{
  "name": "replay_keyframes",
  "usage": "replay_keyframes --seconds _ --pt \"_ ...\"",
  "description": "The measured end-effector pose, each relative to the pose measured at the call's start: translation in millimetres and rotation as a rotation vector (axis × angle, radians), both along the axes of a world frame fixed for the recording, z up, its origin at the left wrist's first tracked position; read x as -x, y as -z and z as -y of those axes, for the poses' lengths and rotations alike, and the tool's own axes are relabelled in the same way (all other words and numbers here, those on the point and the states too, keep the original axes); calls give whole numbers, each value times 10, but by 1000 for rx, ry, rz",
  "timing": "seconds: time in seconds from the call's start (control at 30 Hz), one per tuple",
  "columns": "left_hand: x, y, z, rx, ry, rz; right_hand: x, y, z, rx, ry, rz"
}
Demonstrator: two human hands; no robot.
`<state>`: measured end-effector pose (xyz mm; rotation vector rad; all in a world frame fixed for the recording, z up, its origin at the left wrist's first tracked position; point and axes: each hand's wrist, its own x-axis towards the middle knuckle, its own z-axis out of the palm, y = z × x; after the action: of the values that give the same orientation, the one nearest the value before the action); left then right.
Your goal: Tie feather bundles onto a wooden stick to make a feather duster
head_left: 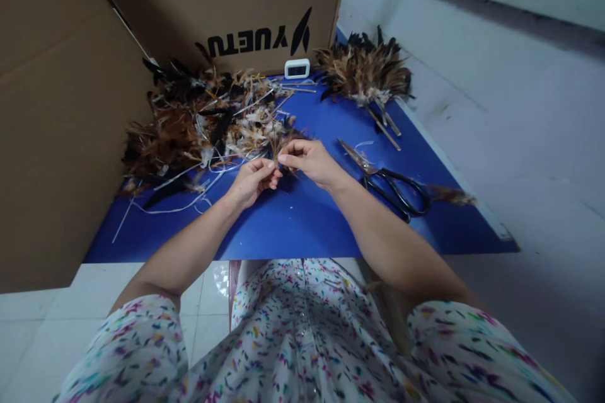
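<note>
My left hand [256,179] and my right hand [309,160] meet over the middle of the blue table [283,227]. Between them is a small brown feather bunch [275,146], its lower end pinched in the fingertips of my left hand. My right thumb and forefinger are closed at the same bunch, touching its feathers. Just beyond my hands spreads a loose heap of brown, black and white feathers [174,132], with white strips [177,209] tangled in it. Scissors with black handles [401,189] lie slightly spread to the right of my right forearm.
Several feather bundles on sticks [363,69] lie at the back right. A small white digital clock or meter [297,68] stands at the back, against a large cardboard box [189,6]. Another cardboard panel [51,107] rises on the left. A loose brown feather [451,195] lies beyond the scissors, beside the pale wall [496,107].
</note>
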<state>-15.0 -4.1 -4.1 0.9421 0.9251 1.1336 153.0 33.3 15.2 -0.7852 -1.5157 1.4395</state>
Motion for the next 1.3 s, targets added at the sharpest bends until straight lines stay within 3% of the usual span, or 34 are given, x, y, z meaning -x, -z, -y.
replay_keyframes --seconds 0.77,0.87,0.97,1.07,1.13,1.2,1.3 --pt "0 -11 2 1 11 1 100 102 5 -119 56 95" --pt "-8 -21 5 -16 11 19 24 -6 30 -203 90 194" --pt "-11 -19 2 -13 9 26 -237 -277 1 -337 184 315" --pt "-4 -3 -6 -10 6 18 -659 -544 -226 -460 347 470" --pt "2 14 -13 -9 14 3 -964 -606 -522 -490 500 628" --pt "7 30 -16 -4 32 -15 -1229 -549 -882 -490 638 815" --pt "7 36 -8 13 47 -30 -1477 -332 -1381 -440 725 1042"
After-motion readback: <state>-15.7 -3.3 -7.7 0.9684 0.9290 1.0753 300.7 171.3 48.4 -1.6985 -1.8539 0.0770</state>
